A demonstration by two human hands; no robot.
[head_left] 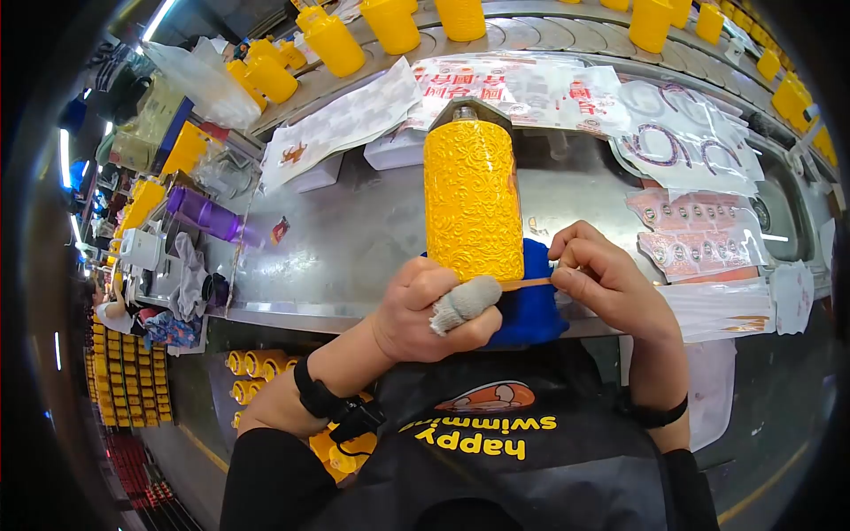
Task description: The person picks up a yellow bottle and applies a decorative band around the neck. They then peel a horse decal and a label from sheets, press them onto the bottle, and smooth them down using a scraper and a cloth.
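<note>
A yellow embossed bottle (473,196) lies on its holder in the middle of the bench, its base towards me. At its near end is my left hand (436,310), closed, with a grey-white cover on one finger. A thin brownish strip (528,283) runs from there to my right hand (602,279), whose thumb and fingers pinch its other end. Beneath the bottle and between the hands sits a blue cloth (531,311). Whatever the left fingers grip is partly hidden by the covered finger.
Decal sheets (699,226) lie to the right and along the back of the metal bench (328,239). Behind them a conveyor (531,34) carries yellow bottles. A purple bottle (205,214) is at left, a sink (779,212) at far right.
</note>
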